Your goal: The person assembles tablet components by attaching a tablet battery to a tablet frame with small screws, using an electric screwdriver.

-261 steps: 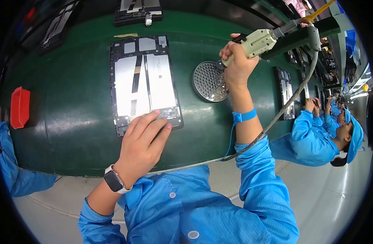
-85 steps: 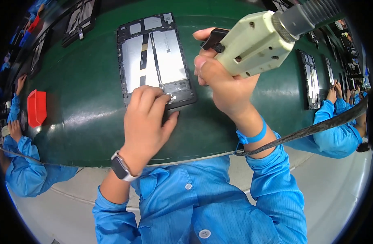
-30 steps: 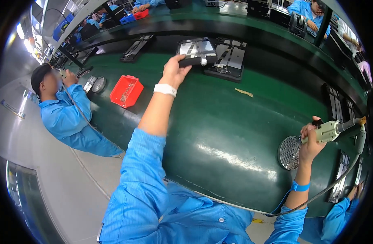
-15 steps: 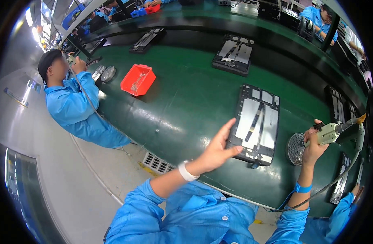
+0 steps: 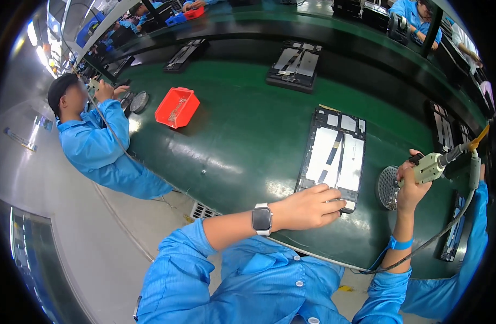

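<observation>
A tablet [image 5: 330, 154] with its back cover off lies on the green bench in front of me, showing silver battery panels and dark strips. My left hand [image 5: 307, 208] rests palm down over its near edge, fingers bent a little and slightly apart on the frame. The thumb is hidden. On the right, my right hand [image 5: 413, 186] is wrapped around a pale green electric screwdriver [image 5: 429, 168] with a cable. Its tip end is at a round perforated dish [image 5: 387, 189], partly behind the hand; whether it touches the dish I cannot tell.
A red bin [image 5: 177, 108] with small metal parts stands on the bench to the left. Another open tablet [image 5: 295, 66] lies farther back. A co-worker in blue [image 5: 94, 143] works at the left end. At far right, a blue sleeve [image 5: 475, 237] reaches past another device [image 5: 453, 229].
My left hand has gone from the tablet's left side to its near edge and turned palm down. The tablet now lies flatter. My right hand still holds the screwdriver by the dish.
</observation>
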`<action>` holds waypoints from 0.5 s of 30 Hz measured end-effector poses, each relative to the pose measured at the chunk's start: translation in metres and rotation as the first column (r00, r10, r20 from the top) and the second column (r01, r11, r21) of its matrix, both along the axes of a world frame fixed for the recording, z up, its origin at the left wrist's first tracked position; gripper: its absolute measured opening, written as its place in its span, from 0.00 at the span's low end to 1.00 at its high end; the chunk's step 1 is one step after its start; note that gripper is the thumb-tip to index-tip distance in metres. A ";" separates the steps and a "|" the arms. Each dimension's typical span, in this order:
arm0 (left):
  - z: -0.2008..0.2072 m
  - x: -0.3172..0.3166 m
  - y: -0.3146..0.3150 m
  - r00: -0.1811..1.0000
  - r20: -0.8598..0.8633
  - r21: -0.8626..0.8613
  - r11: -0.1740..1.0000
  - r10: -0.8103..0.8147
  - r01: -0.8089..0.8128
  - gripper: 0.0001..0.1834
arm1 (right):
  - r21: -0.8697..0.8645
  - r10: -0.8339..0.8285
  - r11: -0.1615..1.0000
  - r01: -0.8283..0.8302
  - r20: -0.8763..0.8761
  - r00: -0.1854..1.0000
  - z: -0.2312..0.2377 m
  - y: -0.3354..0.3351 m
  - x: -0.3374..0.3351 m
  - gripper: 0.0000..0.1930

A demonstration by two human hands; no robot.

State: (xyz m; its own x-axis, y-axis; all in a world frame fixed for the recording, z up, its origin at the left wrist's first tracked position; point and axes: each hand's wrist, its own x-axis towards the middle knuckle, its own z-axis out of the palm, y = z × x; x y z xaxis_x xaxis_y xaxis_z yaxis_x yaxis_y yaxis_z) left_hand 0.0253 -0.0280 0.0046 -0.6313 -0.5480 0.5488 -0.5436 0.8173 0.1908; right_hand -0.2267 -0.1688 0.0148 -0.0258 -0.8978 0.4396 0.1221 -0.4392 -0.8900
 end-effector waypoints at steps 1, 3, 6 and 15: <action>0.001 -0.002 -0.002 1.000 -0.006 -0.029 1.000 -0.011 0.011 0.12 | -0.003 0.006 1.000 -0.006 -0.001 1.000 0.000 0.000 0.000 0.18; -0.001 -0.005 -0.004 1.000 -0.001 -0.060 0.998 -0.023 0.023 0.12 | -0.005 0.012 1.000 -0.012 0.001 1.000 0.000 0.001 0.000 0.18; 0.001 -0.009 -0.009 0.999 -0.015 -0.101 0.994 -0.039 0.038 0.11 | 0.012 0.004 1.000 -0.004 0.001 1.000 -0.001 0.001 0.000 0.18; 0.000 -0.009 -0.014 0.998 -0.048 -0.013 0.999 -0.040 0.039 0.11 | 0.016 -0.014 1.000 0.014 0.008 1.000 0.005 0.005 -0.003 0.19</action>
State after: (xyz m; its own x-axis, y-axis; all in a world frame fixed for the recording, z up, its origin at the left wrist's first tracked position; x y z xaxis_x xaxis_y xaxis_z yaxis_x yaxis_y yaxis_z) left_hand 0.0162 -0.0420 0.0046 -0.6249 -0.5162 0.5857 -0.5015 0.8404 0.2056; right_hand -0.2300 -0.1636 0.0199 -0.0421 -0.9040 0.4254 0.1233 -0.4272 -0.8957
